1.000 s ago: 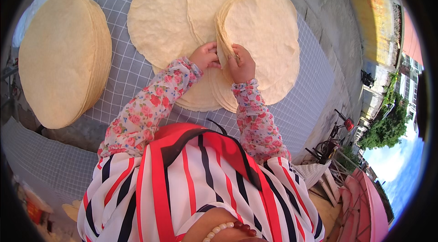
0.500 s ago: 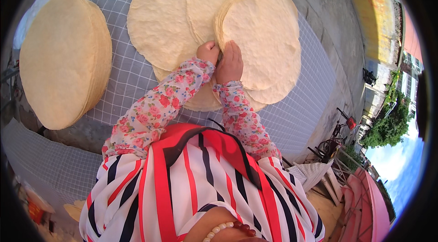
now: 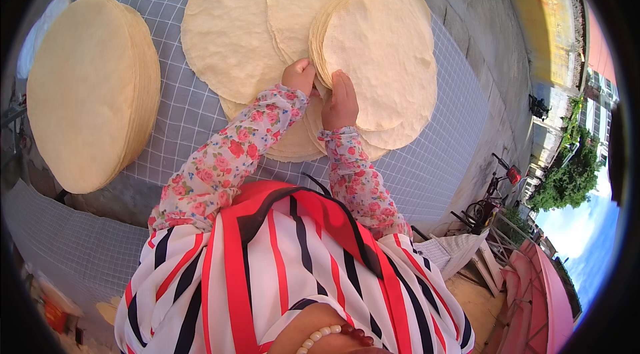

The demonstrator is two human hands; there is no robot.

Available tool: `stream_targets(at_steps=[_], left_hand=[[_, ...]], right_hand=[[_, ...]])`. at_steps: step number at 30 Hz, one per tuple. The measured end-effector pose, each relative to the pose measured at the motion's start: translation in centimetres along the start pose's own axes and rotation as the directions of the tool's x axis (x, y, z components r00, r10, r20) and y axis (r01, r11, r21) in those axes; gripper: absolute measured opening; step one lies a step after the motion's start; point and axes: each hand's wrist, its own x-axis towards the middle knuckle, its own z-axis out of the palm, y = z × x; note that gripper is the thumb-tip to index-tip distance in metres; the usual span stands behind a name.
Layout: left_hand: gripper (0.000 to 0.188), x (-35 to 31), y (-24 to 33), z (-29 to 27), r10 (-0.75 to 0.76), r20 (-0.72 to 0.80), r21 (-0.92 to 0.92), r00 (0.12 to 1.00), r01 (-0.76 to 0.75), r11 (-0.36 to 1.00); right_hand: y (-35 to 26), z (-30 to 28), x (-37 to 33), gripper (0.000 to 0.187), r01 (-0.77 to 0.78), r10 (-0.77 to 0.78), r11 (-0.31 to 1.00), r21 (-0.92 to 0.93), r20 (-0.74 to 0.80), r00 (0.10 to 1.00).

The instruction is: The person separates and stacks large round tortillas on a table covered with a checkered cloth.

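Our left forearm (image 3: pixel 227 153) angles inward to a curled left hand (image 3: pixel 299 77); our right forearm (image 3: pixel 360 171) reaches forward, the right hand (image 3: pixel 341 102) straighter and just beside the left.

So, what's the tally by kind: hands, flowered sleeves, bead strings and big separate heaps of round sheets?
Hands, left hand and right hand: 2
Flowered sleeves: 2
Bead string: 1
Big heaps, left heap and centre heap: 2
Total: 7
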Motion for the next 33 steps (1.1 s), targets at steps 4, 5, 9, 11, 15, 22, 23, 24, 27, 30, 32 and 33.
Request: stream_targets(at_steps=[4,5,9,11,15,22,23,24,27,30,32,33], left_hand=[[0.026,-0.3,0.5,0.3,-0.017,0.006,0.004,1.0,0.017,1.0],[0.026,-0.2,0.4,0.2,-0.011,0.019,0.029,1.0,0.01,1.0],[0.025,-0.1,0.3,0.0,-0.019,0.046,0.026,0.999,0.018,0.999],[0.025,-0.3,0.3,0.1,0.007,0.068,0.013,0.998,-0.008,1.0],[0.026,-0.5,0.5,0.4,0.034,0.067,-0.002,0.997,-0.034,0.999],[0.026,-0.3,0.5,-1.2,0.006,0.067,-0.007,0.998,-0.006,1.0],[0.026,-0.3,0.3,-0.6,0.009,0.087,-0.02,0.996,-0.007,1.0],[0.026,-0.2,0.1,0.0,0.012,0.107,-0.032,0.994,-0.008,0.999],[0.027,0.2,-0.5,0.1,0.027,0.099,-0.001,0.995,-0.027,1.0],[0.026,-0.1,-0.7,-0.2,0.064,0.049,0.002,0.997,-0.064,0.998],[0.026,0.1,-0.8,-1.1,0.07,0.056,0.056,0.996,-0.073,0.996],[0.026,0.2,-0.7,-1.1,0.071,0.07,0.084,0.995,-0.076,0.994]], right_hand=[[0.5,0.1,0.2,0.035,-0.022,0.022,1.0,0.014,-0.002,1.0],[1.0,-0.1,0.1,0.034,-0.031,0.031,0.999,0.032,-0.003,1.0],[4.8,-6.7,4.0,0.028,-0.429,0.3,0.809,0.402,0.346,0.889],[9.0,-13.5,8.4,0.029,-0.586,0.329,0.581,0.565,0.495,0.804],[12.8,-28.0,15.2,0.032,-0.454,0.303,0.723,0.521,0.351,0.886],[2.5,-21.6,10.0,0.032,0.045,-0.051,0.997,0.059,0.112,0.992],[1.9,-18.2,7.9,0.032,0.11,-0.11,0.994,0.003,0.083,0.99],[1.8,-14.5,5.8,0.033,0.122,-0.118,0.992,-0.035,0.093,0.989],[2.7,-3.5,-1.1,0.033,0.031,-0.033,0.999,0.025,0.123,0.992],[2.3,-2.4,-1.8,0.035,0.01,-0.011,1.0,0.018,0.043,0.999],[1.8,-3.3,-1.3,0.035,0.036,-0.037,0.999,0.024,0.049,0.998],[1.7,-3.8,-1.2,0.035,0.043,-0.044,0.999,0.019,0.047,0.998]])
